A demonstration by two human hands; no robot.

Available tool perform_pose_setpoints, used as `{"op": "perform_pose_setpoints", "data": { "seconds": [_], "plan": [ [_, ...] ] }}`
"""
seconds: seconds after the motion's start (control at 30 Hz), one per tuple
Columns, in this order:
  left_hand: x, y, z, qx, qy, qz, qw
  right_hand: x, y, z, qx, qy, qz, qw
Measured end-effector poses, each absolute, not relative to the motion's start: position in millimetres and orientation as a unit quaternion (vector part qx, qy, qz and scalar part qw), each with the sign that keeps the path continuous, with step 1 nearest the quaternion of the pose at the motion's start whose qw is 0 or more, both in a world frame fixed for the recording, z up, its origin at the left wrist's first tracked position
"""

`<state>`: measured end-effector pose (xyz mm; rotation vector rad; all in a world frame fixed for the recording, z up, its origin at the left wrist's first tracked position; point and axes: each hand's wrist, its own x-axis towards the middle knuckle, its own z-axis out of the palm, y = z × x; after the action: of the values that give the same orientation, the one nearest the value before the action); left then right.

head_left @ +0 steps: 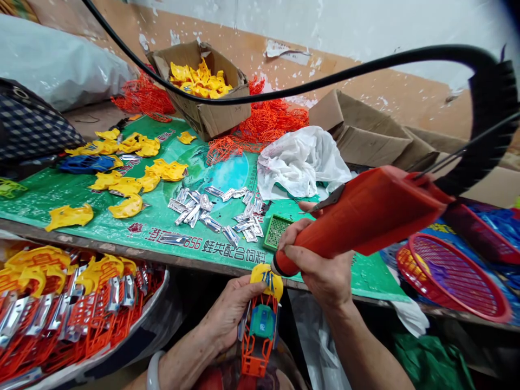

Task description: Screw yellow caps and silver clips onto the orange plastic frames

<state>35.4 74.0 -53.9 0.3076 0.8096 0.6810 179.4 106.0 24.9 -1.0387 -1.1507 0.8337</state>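
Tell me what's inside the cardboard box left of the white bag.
Yellow plastic parts are heaped inside the cardboard box. What lies deeper cannot be seen: the top pieces and the box's near sides cover it.

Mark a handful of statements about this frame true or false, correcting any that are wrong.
1. The right hand grips a red tool. True.
2. The left hand holds nothing. False: it holds an orange-framed piece.
3. The cardboard box holds yellow parts. True.
4. Every silver piece is inside the green basket. False: many silver pieces lie loose on the green sheet.
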Motion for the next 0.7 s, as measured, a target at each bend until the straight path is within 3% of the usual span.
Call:
{"op": "perform_pose_setpoints", "data": {
  "seconds": [0.57, 0.7],
  "plan": [
    [38, 70, -62, 0.153, 0.372, 0.35, 0.846, 168, 102, 32, -0.45, -0.491, 0.388, 0.637],
    [36, 74, -55, 0.153, 0.403, 0.34, 0.836, 182, 106, 33, -0.431, -0.48, 0.368, 0.669]
  ]
}}
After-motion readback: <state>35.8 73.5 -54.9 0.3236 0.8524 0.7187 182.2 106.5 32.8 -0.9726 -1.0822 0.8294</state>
